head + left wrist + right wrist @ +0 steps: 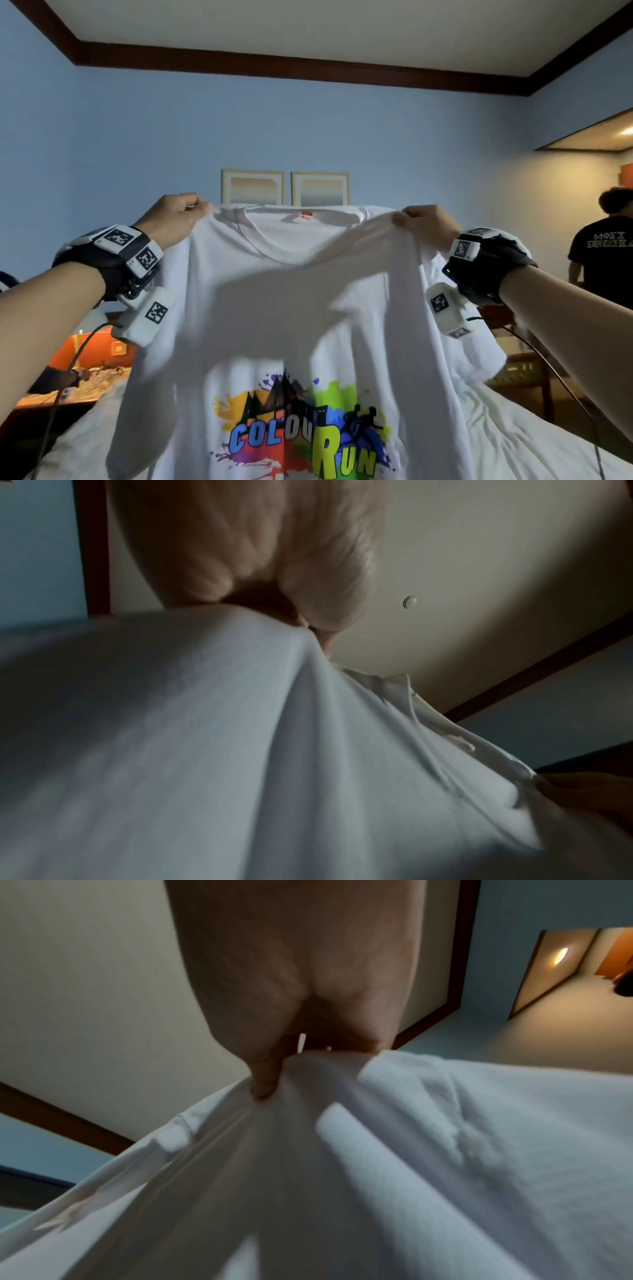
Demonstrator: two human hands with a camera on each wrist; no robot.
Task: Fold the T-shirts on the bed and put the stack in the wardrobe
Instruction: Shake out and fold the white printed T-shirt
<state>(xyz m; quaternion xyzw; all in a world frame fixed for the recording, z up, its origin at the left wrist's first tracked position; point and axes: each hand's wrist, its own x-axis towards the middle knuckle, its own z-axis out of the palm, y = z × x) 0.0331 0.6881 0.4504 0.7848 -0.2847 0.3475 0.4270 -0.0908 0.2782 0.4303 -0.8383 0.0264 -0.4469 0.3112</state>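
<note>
A white T-shirt (294, 308) with a "COLOUR RUN" print hangs spread in the air in front of me, above the bed. My left hand (191, 212) pinches its left shoulder and my right hand (407, 219) pinches its right shoulder, both raised to about the same height. The collar with a red label faces me between the hands. Up close, the left wrist view has the left hand (308, 626) pinching the T-shirt (205, 750). In the right wrist view the right hand (274, 1074) grips bunched cloth of the T-shirt (377, 1177).
The bed (513, 442) with white sheets lies below the shirt. A person in a black T-shirt (606, 257) stands at the right, near a wooden chair (534, 366). An orange headboard and a cluttered side table (85, 373) sit at the left. Two framed pictures (284, 186) hang on the blue wall.
</note>
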